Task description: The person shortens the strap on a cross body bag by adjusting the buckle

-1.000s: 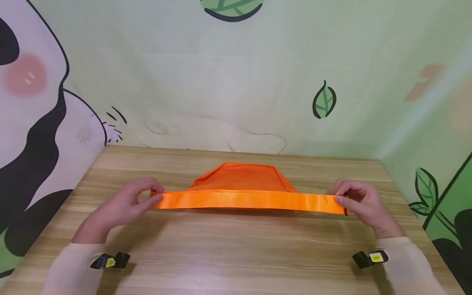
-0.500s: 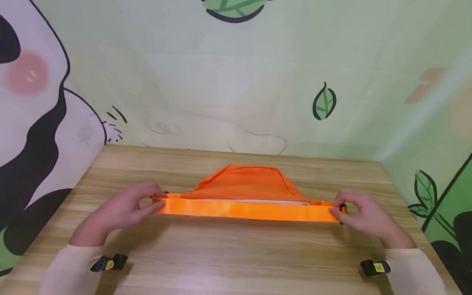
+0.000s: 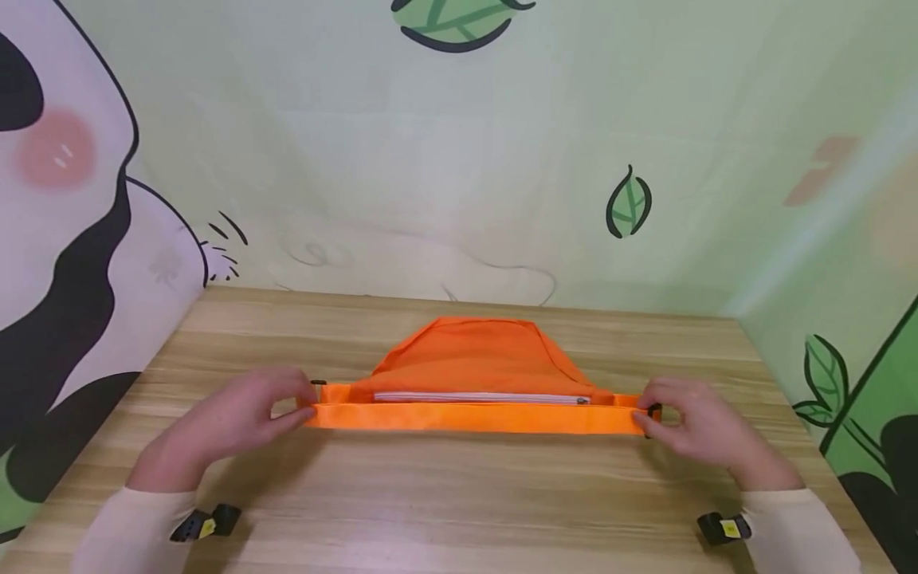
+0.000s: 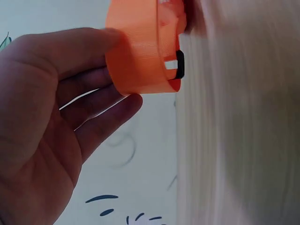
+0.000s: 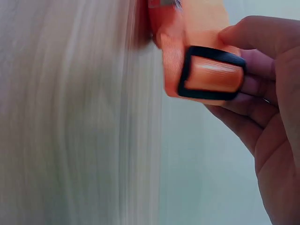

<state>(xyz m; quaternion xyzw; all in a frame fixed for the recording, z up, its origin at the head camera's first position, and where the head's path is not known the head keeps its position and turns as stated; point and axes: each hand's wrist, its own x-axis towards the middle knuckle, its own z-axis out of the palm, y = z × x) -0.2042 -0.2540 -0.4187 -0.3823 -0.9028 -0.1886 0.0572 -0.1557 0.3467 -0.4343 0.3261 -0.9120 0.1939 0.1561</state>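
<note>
An orange waist bag (image 3: 480, 359) with a pale zipper (image 3: 480, 397) lies toward the back of the table. Along its near side the bright orange strap (image 3: 473, 418) is stretched straight from hand to hand. My left hand (image 3: 240, 418) pinches the strap's left end between thumb and fingers; in the left wrist view the strap (image 4: 136, 51) folds back in a loop there, beside a small black buckle (image 4: 180, 64). At the other end my right hand (image 3: 706, 430) pinches the strap next to a black rectangular slider buckle (image 5: 185, 70).
The wooden table (image 3: 445, 502) extends toward me in front of the strap. A printed backdrop (image 3: 344, 159) with leaves and a panda stands behind it and along both sides. A black wrist device (image 3: 208, 524) is strapped on each sleeve.
The strap has come down and nearer to me, uncovering the bag's zipper and the side loops. My right hand has moved slightly down and then left; both hands keep their pinch.
</note>
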